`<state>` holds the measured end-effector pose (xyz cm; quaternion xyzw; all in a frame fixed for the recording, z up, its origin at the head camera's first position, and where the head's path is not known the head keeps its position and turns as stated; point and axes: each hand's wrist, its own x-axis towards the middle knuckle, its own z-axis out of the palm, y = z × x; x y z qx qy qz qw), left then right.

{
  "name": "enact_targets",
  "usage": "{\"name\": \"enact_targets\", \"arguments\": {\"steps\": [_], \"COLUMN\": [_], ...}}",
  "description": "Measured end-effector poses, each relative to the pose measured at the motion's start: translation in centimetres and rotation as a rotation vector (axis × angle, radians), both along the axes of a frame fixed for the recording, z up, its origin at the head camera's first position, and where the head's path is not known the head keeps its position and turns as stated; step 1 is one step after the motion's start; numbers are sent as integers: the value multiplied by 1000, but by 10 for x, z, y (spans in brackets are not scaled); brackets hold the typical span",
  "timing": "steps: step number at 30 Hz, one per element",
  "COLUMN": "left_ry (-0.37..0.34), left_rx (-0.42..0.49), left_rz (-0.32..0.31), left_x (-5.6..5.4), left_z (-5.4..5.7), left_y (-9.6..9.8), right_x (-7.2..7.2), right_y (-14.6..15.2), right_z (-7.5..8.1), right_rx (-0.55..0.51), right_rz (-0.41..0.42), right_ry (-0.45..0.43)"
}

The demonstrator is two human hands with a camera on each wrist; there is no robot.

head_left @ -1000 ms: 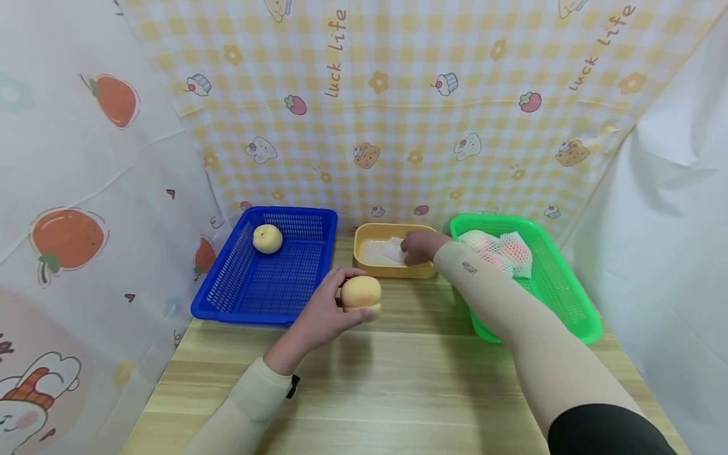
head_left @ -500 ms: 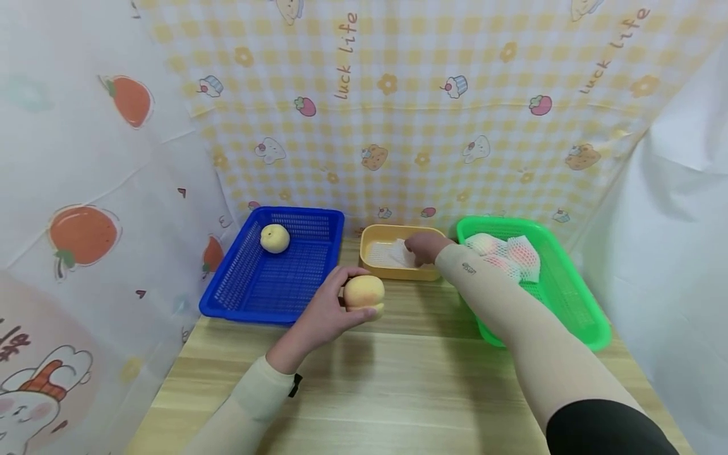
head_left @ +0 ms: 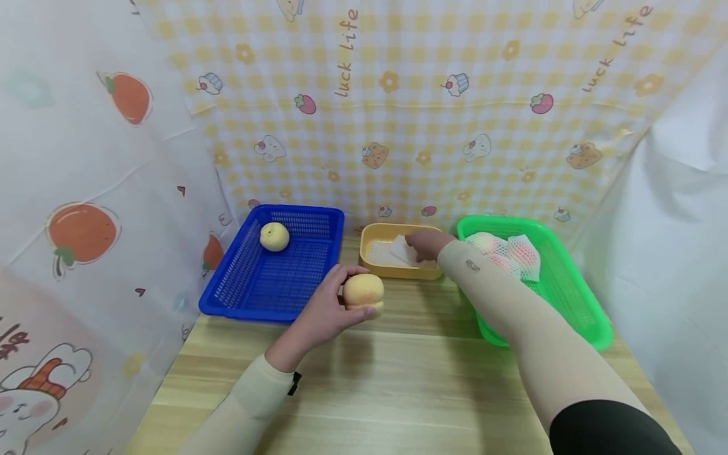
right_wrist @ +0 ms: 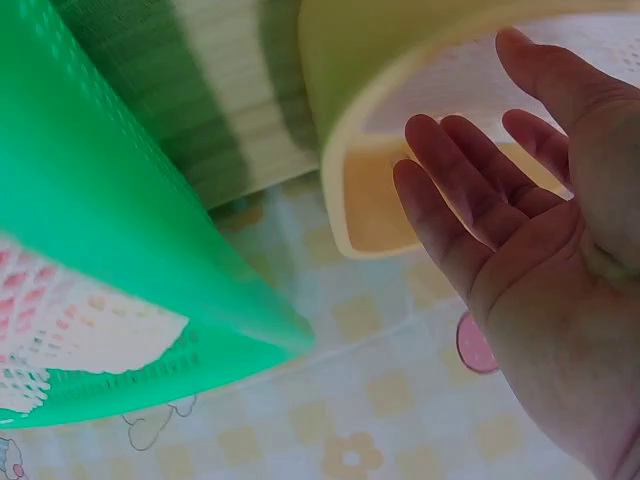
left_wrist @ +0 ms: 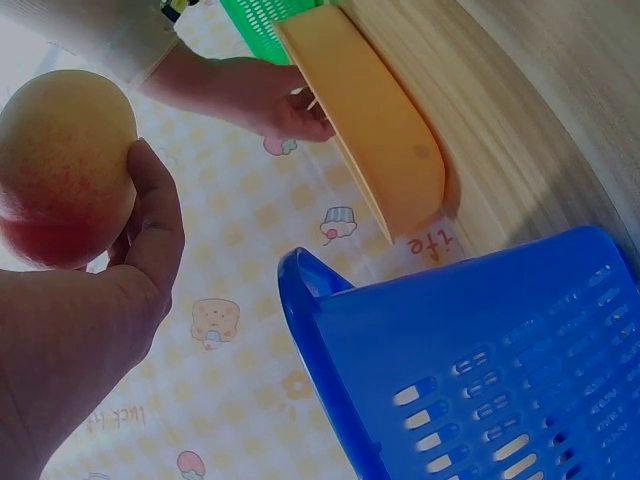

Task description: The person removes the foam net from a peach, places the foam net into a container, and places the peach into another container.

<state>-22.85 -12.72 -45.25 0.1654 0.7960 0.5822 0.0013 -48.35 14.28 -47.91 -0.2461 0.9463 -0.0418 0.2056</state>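
Observation:
My left hand (head_left: pixel 324 309) grips a yellow-pink peach (head_left: pixel 364 289) above the table, between thumb and fingers. In the left wrist view the peach (left_wrist: pixel 65 170) shows a red blush on its lower side. My right hand (head_left: pixel 428 244) reaches into a small yellow box (head_left: pixel 400 272) and is at a white foam fruit net (head_left: pixel 403 250) lying there. Seen from the right wrist, the right hand (right_wrist: pixel 540 220) has its thumb apart from loosely bent fingers, with nothing visibly held between them. White netting lies behind the thumb.
A blue basket (head_left: pixel 267 284) stands left of the box with one bare peach (head_left: pixel 275 237) in it. On the right, a green basket (head_left: pixel 569 303) holds several net-wrapped peaches (head_left: pixel 503 253). Patterned cloth (head_left: pixel 352 126) hangs behind the wooden table (head_left: pixel 392 392).
The head view has shifted slightly. The left hand keeps holding the peach in the same place, and the right hand stays in the yellow box with only slight finger movement.

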Motion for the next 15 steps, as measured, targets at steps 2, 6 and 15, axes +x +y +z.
{"name": "enact_targets", "arguments": {"steps": [2, 6, 15], "left_ry": [1, 7, 23], "left_rx": [2, 4, 3], "left_rz": [-3, -7, -9], "left_x": [0, 1, 1], "left_z": [0, 0, 0], "left_y": [0, 1, 1], "right_x": [1, 10, 17], "right_y": [-1, -7, -1], "right_z": [7, 27, 42], "right_rx": [72, 117, 132], "right_rz": [116, 123, 172], "right_ry": [63, 44, 59]}}
